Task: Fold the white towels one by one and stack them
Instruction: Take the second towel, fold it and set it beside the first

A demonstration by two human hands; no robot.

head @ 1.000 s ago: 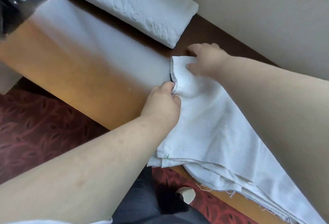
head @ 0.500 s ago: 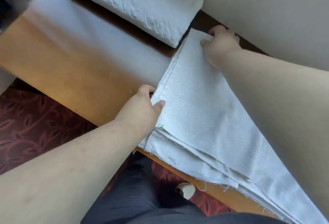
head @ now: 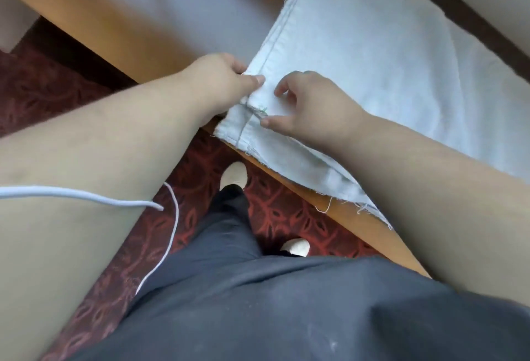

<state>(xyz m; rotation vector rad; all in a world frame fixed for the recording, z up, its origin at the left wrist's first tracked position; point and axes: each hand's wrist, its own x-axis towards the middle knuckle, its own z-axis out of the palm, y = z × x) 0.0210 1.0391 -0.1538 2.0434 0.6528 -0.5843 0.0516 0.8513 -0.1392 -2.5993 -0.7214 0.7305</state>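
Head view: left hand [head: 218, 79] pinches towel [head: 358, 53] hem; right hand [head: 312, 105] touches.

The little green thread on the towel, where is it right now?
In the head view the green thread sits by the hem of the white towel, near the table's front edge, between the left hand and right hand.
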